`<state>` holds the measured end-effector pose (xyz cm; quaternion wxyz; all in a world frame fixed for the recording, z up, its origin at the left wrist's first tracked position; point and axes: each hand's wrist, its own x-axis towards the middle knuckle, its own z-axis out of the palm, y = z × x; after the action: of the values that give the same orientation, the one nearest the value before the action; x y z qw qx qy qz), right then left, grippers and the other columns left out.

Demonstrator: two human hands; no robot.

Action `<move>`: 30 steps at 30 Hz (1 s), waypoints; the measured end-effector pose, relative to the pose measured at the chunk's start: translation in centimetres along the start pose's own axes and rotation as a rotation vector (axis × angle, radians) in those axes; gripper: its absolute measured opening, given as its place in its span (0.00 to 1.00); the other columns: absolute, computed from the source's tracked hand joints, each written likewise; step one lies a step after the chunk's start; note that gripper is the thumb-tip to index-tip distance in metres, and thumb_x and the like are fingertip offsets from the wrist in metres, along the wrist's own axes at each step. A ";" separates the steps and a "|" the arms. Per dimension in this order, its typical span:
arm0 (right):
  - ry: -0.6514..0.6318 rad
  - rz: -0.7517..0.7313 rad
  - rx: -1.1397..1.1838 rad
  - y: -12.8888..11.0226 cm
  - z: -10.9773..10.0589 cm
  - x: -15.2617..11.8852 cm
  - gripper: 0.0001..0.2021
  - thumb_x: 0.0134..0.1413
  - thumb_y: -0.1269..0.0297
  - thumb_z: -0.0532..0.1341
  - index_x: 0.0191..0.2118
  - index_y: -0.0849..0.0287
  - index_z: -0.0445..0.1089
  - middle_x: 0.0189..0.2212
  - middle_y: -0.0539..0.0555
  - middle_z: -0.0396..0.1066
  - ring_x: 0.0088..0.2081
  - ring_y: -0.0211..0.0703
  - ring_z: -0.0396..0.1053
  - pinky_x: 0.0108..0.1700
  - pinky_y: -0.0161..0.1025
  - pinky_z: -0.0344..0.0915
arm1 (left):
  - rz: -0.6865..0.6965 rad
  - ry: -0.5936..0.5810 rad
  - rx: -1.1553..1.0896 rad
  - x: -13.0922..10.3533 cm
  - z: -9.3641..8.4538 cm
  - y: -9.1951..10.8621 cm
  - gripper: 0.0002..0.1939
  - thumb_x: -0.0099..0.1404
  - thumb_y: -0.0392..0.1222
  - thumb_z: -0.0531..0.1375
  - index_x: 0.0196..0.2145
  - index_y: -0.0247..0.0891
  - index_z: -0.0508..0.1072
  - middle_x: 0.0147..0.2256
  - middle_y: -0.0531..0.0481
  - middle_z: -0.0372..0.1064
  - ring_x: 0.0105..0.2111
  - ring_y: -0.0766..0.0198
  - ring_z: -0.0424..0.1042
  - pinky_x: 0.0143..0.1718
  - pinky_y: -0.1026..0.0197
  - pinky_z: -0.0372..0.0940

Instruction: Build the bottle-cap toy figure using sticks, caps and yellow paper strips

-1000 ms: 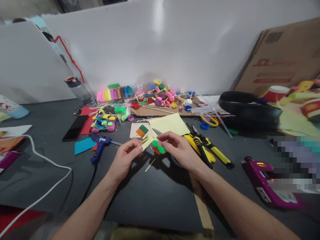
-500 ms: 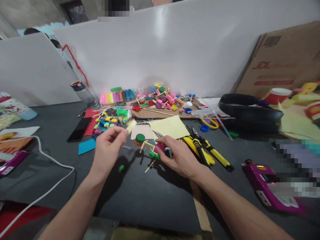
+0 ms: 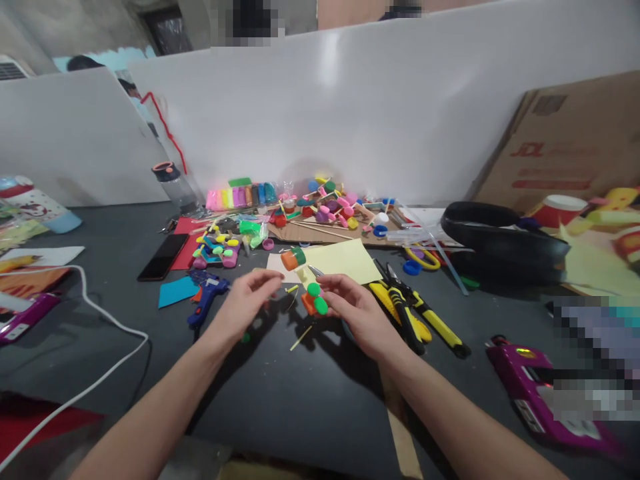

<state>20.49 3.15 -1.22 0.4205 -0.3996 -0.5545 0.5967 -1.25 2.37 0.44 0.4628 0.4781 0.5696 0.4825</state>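
Observation:
My right hand grips a small model made of sticks, with green and orange clay blobs and a green-and-orange bottle cap at its upper left. Just left of the model is my left hand, its fingers slightly apart and nothing seen between them. A thin stick lies on the dark table below. Behind the model are a pale yellow sheet and a partly covered pink sheet. A blue glue gun rests beside my left hand.
Yellow-and-black pliers lie right of my right hand. Further back are clay packs, finished clay models, a phone and a bottle. A black strap-like object and a purple device sit at right.
The pale yellow piece held by my left hand is gone from its fingers, and that hand has moved right and lower. The model in my right hand has turned. The glue gun has come into view.

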 end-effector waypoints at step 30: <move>0.164 -0.111 -0.769 -1.8 -2.8 0.1 0.11 0.62 0.54 0.60 0.41 0.55 0.74 0.36 0.55 0.79 0.35 0.47 0.75 0.39 0.42 0.69 | -0.169 -0.279 -0.058 0.5 1.7 -2.9 0.14 0.61 0.48 0.65 0.23 0.36 0.74 0.20 0.52 0.69 0.19 0.68 0.64 0.23 0.64 0.57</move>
<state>23.22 4.17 0.43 0.3147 -0.5437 -0.7228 0.2878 0.13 2.80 -2.65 0.5898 0.4772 0.5237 0.3873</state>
